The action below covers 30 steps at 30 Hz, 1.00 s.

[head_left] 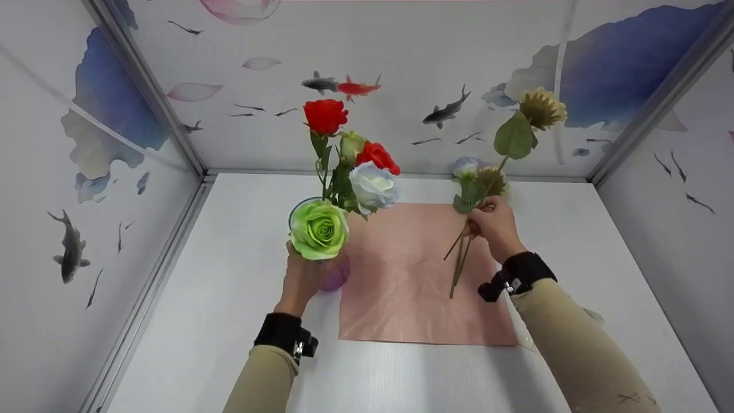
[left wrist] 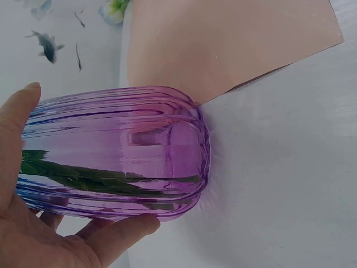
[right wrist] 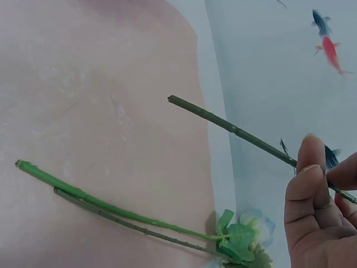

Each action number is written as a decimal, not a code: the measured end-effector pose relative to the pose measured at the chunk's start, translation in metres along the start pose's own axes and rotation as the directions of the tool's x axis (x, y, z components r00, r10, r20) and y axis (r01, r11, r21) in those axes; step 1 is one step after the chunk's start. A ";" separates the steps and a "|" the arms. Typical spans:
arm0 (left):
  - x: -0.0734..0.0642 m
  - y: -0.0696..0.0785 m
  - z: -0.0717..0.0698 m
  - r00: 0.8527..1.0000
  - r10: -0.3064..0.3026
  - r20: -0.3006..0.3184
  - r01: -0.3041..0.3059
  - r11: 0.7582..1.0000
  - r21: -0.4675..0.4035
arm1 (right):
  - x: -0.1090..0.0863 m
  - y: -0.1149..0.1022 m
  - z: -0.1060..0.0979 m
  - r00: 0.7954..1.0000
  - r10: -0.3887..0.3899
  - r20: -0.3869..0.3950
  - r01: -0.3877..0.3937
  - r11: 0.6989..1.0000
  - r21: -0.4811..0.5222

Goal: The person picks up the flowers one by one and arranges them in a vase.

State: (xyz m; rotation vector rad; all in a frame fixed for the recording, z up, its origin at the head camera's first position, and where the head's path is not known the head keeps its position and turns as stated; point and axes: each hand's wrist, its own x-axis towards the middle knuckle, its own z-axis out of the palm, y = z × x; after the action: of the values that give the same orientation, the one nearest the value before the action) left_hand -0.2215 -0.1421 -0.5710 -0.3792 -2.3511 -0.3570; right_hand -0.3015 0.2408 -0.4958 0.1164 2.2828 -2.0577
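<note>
My left hand [head_left: 307, 278] grips a ribbed glass vase [left wrist: 128, 151], clear purple at its base and blue toward the mouth. In the vase stand a green rose [head_left: 319, 229], red roses [head_left: 325, 116], a pale blue-white rose [head_left: 374, 186] and a smaller greenish bloom [head_left: 351, 145]. Dark green stems show through the glass in the left wrist view. Between thumb and fingers, my right hand [head_left: 498, 226] pinches the stem [right wrist: 234, 131] of a yellow flower [head_left: 543, 109], raised with its head up and away from me. The stem's cut end is free in the right wrist view.
A pink sheet [head_left: 424, 275] lies flat on the white table [head_left: 241, 252]. Beyond my right hand lie a pale blue flower [head_left: 467, 166] and a brownish-yellow flower [head_left: 492, 181], their stems across the sheet. White panels [head_left: 395, 51] painted with fish enclose the table's back and sides.
</note>
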 end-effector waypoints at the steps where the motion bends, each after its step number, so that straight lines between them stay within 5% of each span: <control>1: 0.000 0.000 0.000 1.000 -0.010 0.009 0.010 1.000 -0.011 | -0.001 -0.001 0.002 1.000 -0.019 0.010 0.019 1.000 0.015; 11: 0.000 0.001 -0.001 0.999 -0.028 0.022 0.028 0.999 -0.032 | -0.012 -0.018 0.024 0.976 -0.174 0.128 0.153 0.976 0.154; 17: 0.001 0.001 -0.001 0.997 -0.077 0.004 0.077 0.984 -0.158 | -0.021 -0.028 0.038 0.947 -0.246 0.207 0.203 0.957 0.207; 24: 0.000 0.001 0.000 1.000 -0.022 -0.004 0.022 0.999 0.025 | -0.031 -0.038 0.052 0.898 -0.308 0.314 0.222 0.934 0.280; 27: 0.000 0.002 -0.001 0.995 -0.100 0.008 0.100 0.989 -0.105 | -0.035 -0.043 0.057 0.876 -0.337 0.344 0.240 0.925 0.295; 30: 0.001 0.003 -0.002 0.983 -0.179 0.032 0.182 0.955 -0.236 | -0.039 -0.047 0.061 0.855 -0.359 0.375 0.248 0.917 0.312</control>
State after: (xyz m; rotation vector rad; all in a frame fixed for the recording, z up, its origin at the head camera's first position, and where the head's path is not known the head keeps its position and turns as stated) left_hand -0.2196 -0.1401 -0.5683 -0.2779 -2.3650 -0.7310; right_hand -0.2671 0.1751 -0.4515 -0.6674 1.8583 -2.2289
